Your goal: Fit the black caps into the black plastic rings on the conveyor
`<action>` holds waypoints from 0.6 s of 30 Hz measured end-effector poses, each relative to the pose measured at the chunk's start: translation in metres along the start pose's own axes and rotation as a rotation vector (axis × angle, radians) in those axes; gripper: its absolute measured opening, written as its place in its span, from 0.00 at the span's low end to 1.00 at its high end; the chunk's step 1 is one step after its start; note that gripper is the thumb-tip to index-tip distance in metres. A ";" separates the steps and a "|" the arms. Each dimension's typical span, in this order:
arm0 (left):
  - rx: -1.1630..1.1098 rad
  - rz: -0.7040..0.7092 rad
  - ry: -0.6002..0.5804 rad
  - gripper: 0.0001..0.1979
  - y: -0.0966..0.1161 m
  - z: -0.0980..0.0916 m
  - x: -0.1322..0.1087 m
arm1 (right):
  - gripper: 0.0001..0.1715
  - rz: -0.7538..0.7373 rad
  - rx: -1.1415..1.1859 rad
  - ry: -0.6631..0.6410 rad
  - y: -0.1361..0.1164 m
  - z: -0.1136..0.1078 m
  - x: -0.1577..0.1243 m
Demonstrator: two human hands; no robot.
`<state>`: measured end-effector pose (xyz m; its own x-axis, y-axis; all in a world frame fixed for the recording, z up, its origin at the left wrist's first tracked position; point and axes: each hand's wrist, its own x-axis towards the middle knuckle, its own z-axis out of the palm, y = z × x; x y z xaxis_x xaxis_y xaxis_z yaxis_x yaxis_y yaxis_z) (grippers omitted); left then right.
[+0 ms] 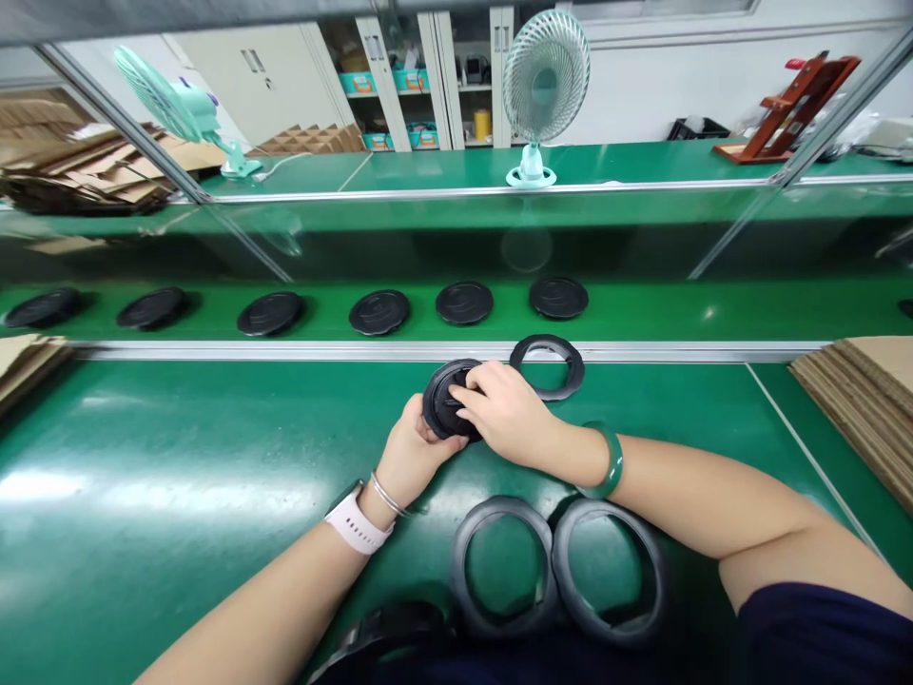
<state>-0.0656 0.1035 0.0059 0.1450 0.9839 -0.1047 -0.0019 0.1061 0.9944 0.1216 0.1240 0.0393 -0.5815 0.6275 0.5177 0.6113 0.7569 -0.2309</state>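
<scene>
Both my hands hold one round black plastic disc [440, 398], tilted up above the green bench. My left hand [412, 455] grips its lower left edge with curled fingers. My right hand [503, 411] lies over its right side, fingers pressed on its face. A black ring [547, 366] lies flat just beyond my right hand. Two more black rings [503, 577] [611, 577] lie side by side near my body, under my right forearm.
Several black discs [378, 311] sit in a row on the green belt behind a metal rail [285, 350]. Cardboard stacks lie at the right [863, 400] and left [25, 357] edges. Two small fans [543, 81] [178, 105] stand on the far shelf.
</scene>
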 end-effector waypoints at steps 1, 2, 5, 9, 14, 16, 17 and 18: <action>-0.030 0.018 0.026 0.32 0.001 0.000 0.000 | 0.18 0.034 0.074 0.104 0.002 -0.003 0.000; -0.054 0.044 0.050 0.33 0.002 0.001 0.000 | 0.19 0.090 0.154 0.196 0.004 -0.005 0.000; -0.077 0.109 0.044 0.36 0.002 0.002 -0.002 | 0.18 0.312 0.451 0.283 0.013 -0.002 0.000; 0.014 0.126 -0.044 0.41 -0.003 0.000 -0.008 | 0.13 0.519 0.788 0.190 0.026 0.017 0.000; 0.051 0.162 -0.110 0.36 -0.002 -0.004 -0.012 | 0.12 0.625 0.823 0.153 0.026 0.029 -0.003; 0.103 0.162 -0.098 0.32 0.000 -0.004 -0.012 | 0.10 0.650 0.794 0.151 0.022 0.029 -0.003; 0.136 0.162 -0.085 0.31 0.001 -0.004 -0.012 | 0.09 0.666 0.770 0.154 0.021 0.029 -0.003; 0.170 0.160 -0.073 0.30 0.001 -0.004 -0.012 | 0.07 0.686 0.744 0.155 0.020 0.029 -0.002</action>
<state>-0.0715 0.0921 0.0086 0.2271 0.9726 0.0497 0.1348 -0.0820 0.9875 0.1191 0.1427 0.0097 -0.1237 0.9777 0.1696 0.2678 0.1975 -0.9430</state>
